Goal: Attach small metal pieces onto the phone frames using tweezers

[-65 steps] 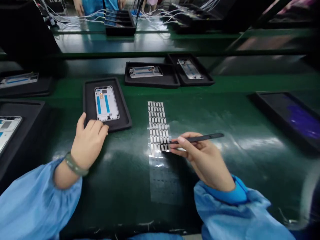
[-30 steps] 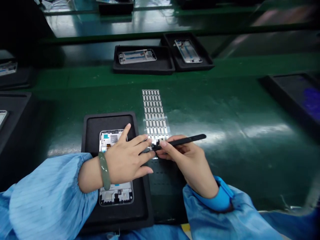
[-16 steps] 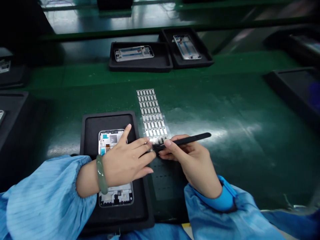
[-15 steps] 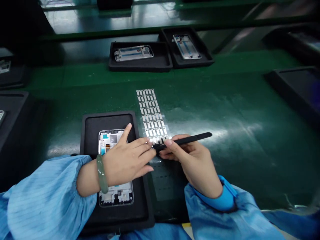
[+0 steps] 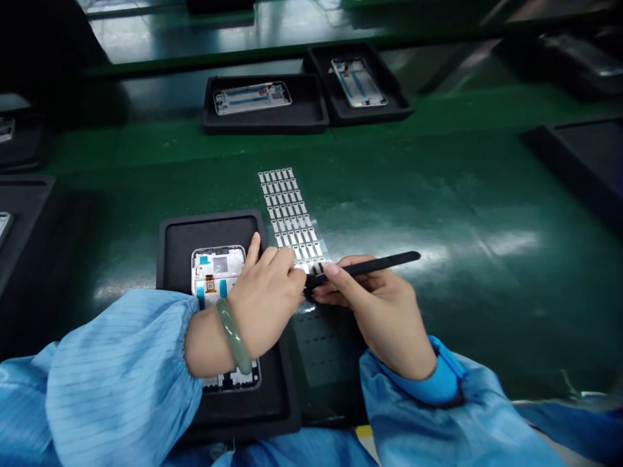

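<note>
I've got R hand [image 5: 384, 311] gripping a slim black tool [image 5: 389, 261] btwn thumb & fingers, butt end pointing right. L hand [image 5: 267, 301] is bent over w/ fingers curled, one finger sticking out to the far side; its other tips are hidden by the tool's working end, so I can't tell if they're pinching anything. Tool tip is hard to make out too. Label sheet [image 5: 287, 207], rows of small pale tabs, lies on the green bench [image 5: 462, 194] just far of both hands; they cover part of its near rows. Clear backing [image 5: 321, 350] runs nearer, faint. Phone frame [image 5: 221, 259] lies in the near tray [image 5: 170, 253], but L hand, bracelet [image 5: 233, 337] & L sleeve [image 5: 121, 370] cross over it, blocking my view of its middle; sleeve also hides the tray's near left corner. Farther out, far left tray [image 5: 306, 107] & far right tray [image 5: 399, 107] each hold a similar frame. Left tray [image 5: 29, 201] & right tray [image 5: 594, 149] get cut off at the edges; far right corner's too dark & blurry.
</note>
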The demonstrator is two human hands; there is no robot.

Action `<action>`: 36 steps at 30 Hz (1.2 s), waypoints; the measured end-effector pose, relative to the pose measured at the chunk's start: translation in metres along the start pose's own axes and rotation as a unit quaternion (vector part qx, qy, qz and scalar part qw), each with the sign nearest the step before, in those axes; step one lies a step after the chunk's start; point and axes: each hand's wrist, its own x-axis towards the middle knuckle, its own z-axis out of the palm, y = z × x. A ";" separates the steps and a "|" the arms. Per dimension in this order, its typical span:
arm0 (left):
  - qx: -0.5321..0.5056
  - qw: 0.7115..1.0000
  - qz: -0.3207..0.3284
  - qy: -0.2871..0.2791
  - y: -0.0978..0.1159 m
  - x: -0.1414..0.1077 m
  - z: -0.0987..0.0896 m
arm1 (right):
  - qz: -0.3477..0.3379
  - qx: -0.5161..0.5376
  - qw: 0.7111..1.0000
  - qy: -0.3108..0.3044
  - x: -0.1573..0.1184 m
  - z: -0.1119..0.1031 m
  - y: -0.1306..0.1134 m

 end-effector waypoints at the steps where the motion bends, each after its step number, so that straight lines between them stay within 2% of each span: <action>1: 0.009 1.000 0.004 0.005 0.000 0.001 0.001 | -0.003 0.001 1.000 0.000 0.000 0.000 0.000; 6: -0.021 0.999 0.042 0.020 -0.009 0.002 0.005 | -0.002 0.016 1.000 0.003 -0.001 0.000 -0.001; 13: -0.130 0.990 0.059 -0.016 -0.023 -0.004 -0.001 | 0.026 -0.023 0.998 -0.045 -0.004 0.003 -0.008; 20: -0.123 0.991 0.051 -0.023 -0.020 -0.005 -0.004 | 0.026 -0.085 0.993 -0.078 -0.002 0.005 -0.009; 25: -0.101 0.994 0.031 -0.033 -0.015 -0.002 -0.004 | 0.055 -0.023 0.995 -0.077 0.002 0.006 -0.012; 28: -0.102 0.994 0.021 -0.020 -0.014 -0.001 -0.001 | 0.095 0.036 0.991 -0.084 0.007 0.003 -0.015; 31: -0.155 0.988 0.020 0.006 -0.017 -0.002 0.001 | 0.115 0.086 0.985 -0.095 0.011 -0.002 -0.019; 33: -0.225 0.973 0.018 0.039 -0.021 -0.005 -0.001 | 0.104 0.112 0.983 -0.101 0.010 -0.001 -0.023; 36: -0.348 0.933 -0.009 0.092 -0.027 -0.013 -0.011 | 0.057 0.146 0.982 -0.102 0.004 0.009 -0.031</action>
